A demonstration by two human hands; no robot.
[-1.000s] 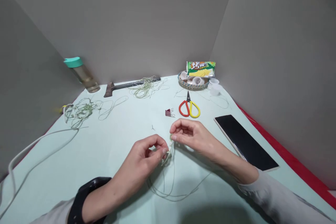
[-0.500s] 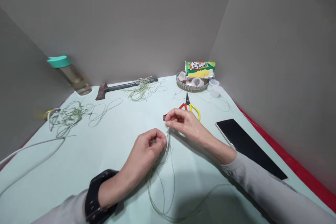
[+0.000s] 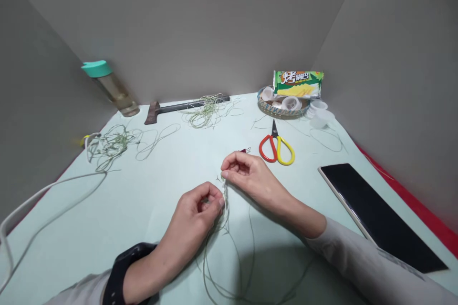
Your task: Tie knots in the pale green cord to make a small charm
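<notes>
My left hand [image 3: 195, 212] is closed in a pinch on the lower end of a thin green knotted cord [image 3: 223, 189]. My right hand [image 3: 246, 175] pinches the cord's upper end, just above and to the right of the left hand. The short knotted stretch runs taut between the two pinches. The cord's loose strands [image 3: 236, 257] trail in loops over the pale green table cover [image 3: 161, 186] toward me. A black watch [image 3: 121, 271] sits on my left wrist.
Red and yellow scissors [image 3: 276, 145] lie beyond my right hand, a small clip [image 3: 244, 150] peeks out behind it. A dark phone [image 3: 379, 214] lies at right. Cord tangles [image 3: 110, 145], a white cable [image 3: 43, 195], a bottle [image 3: 109, 86], a dark tool [image 3: 179, 106] and a snack basket [image 3: 286, 102] line the back.
My right hand drew back from near the clip toward my left hand, shortening the stretch of cord between them. The view shifted, so the scissors and phone sit further right.
</notes>
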